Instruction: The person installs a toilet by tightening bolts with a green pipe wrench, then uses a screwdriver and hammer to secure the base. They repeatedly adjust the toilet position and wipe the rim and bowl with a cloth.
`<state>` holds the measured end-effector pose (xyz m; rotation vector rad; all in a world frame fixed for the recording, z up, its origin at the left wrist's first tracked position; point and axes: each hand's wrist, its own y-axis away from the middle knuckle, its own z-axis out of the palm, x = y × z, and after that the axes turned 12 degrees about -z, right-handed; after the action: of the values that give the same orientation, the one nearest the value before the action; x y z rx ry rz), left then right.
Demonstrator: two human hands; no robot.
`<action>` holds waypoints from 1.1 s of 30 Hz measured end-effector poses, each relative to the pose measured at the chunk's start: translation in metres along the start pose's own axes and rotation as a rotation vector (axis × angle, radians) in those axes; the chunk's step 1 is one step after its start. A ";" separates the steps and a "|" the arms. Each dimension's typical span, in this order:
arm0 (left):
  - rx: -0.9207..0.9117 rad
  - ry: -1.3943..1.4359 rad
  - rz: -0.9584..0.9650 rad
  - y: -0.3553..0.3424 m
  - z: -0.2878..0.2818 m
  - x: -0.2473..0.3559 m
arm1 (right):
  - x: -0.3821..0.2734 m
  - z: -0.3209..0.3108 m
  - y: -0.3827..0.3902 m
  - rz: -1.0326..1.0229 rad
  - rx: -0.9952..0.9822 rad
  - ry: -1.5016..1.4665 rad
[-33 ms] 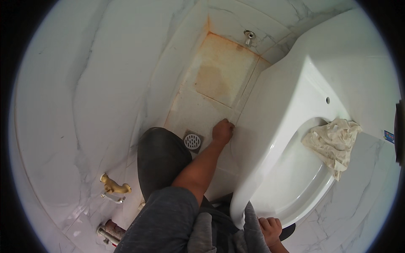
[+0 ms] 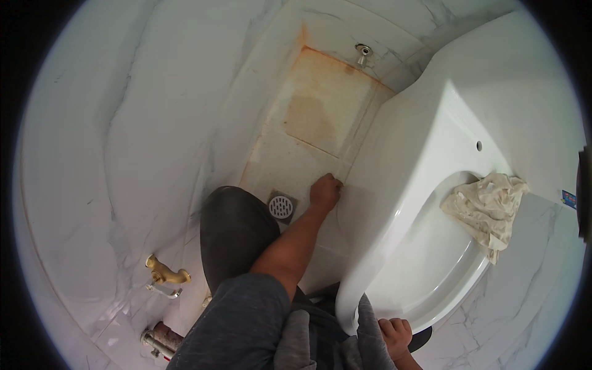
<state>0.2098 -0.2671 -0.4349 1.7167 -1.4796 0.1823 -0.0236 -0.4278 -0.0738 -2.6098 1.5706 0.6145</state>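
My left hand [image 2: 325, 192] reaches down to the floor beside the foot of a white ceramic washbasin [image 2: 401, 246]. Its fingers are curled closed near the line where basin and floor tiles meet; anything inside them is hidden. Curled over the front rim of the basin is my right hand [image 2: 396, 337], its thumb out of sight. A crumpled, stained cream cloth [image 2: 490, 206] drapes over the bowl's far right side.
A round floor drain [image 2: 281, 208] lies left of my left forearm, close to my knee [image 2: 237, 219]. A brass tap [image 2: 166, 271] and a pipe fitting [image 2: 161, 339] stick out at lower left. Another metal fitting [image 2: 364, 52] projects from the back wall above rust-stained floor tiles [image 2: 324, 102].
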 end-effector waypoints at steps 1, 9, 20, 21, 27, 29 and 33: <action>0.013 0.004 0.012 0.000 0.001 -0.001 | 0.001 0.000 0.000 -0.001 -0.004 -0.008; 0.025 0.028 0.018 -0.008 0.003 0.000 | 0.005 0.004 -0.002 0.021 0.054 -0.020; -0.001 0.086 -0.037 -0.004 -0.001 0.003 | 0.004 0.004 0.003 0.006 0.029 0.047; 0.010 0.104 -0.052 -0.002 0.001 0.002 | 0.004 0.004 0.003 0.010 0.037 0.048; 0.058 0.137 0.030 0.003 0.010 -0.004 | -0.003 0.001 -0.006 0.082 0.009 0.009; 0.055 0.143 0.054 0.002 0.009 -0.005 | -0.002 -0.010 -0.009 0.093 -0.035 -0.041; 0.025 0.185 0.073 0.000 0.004 -0.006 | 0.029 -0.054 0.000 -0.007 -0.097 -0.118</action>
<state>0.2066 -0.2657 -0.4411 1.6196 -1.4082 0.3893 0.0053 -0.4648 -0.0343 -2.5904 1.5338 0.8486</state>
